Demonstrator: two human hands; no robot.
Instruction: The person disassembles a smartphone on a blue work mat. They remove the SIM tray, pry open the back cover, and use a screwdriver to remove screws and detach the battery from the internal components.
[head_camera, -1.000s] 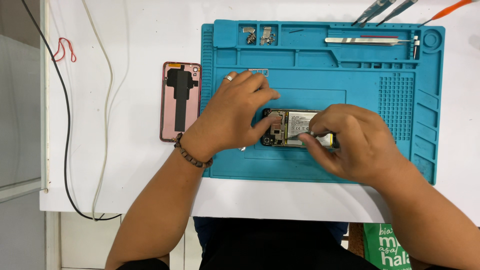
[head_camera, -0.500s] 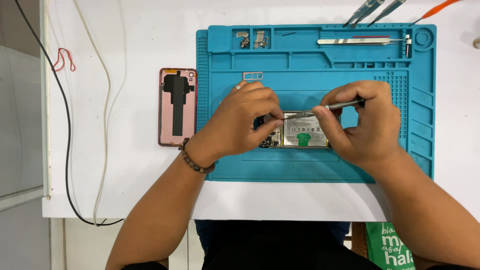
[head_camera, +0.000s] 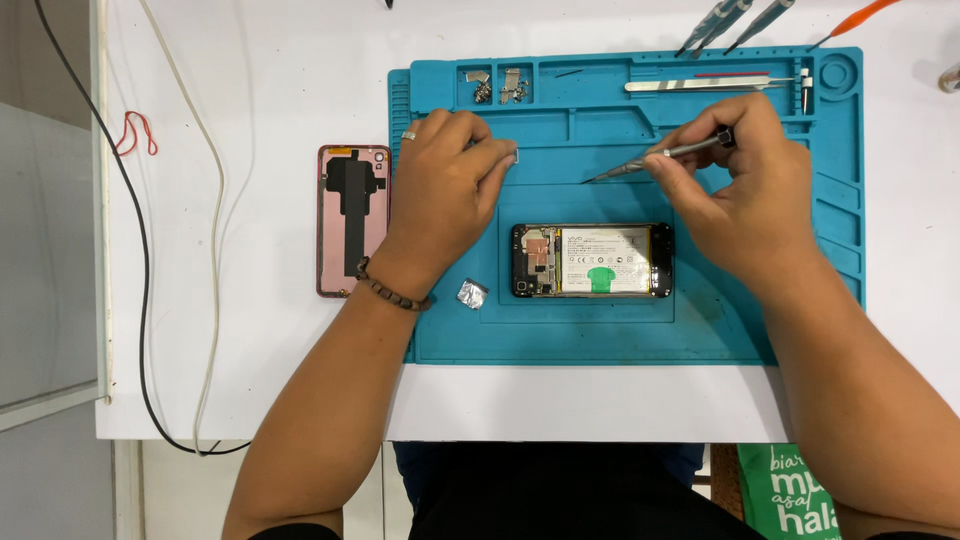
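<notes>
An opened phone (head_camera: 592, 260) with its battery and board exposed lies uncovered in the middle of the blue repair mat (head_camera: 620, 340). My left hand (head_camera: 445, 195) rests above and left of the phone, fingertips pinching a small silver part (head_camera: 512, 155). My right hand (head_camera: 740, 190) is above and right of the phone and grips a slim grey screwdriver (head_camera: 655, 160), whose tip points left toward the left hand's fingertips. A crumpled bit of foil (head_camera: 471, 293) sits on the mat left of the phone.
The phone's pink back cover (head_camera: 351, 220) lies left of the mat, inner side up. Small screws and brackets (head_camera: 498, 86) fill a top tray; tweezers (head_camera: 710, 85) lie in another. More tools (head_camera: 735, 22) and an orange-handled one (head_camera: 855, 18) lie beyond. Cables (head_camera: 140, 260) run along the table's left.
Both hands have lifted off the phone and moved up the mat. The phone is now fully uncovered, and the screwdriver tip points at the left fingertips instead of the phone.
</notes>
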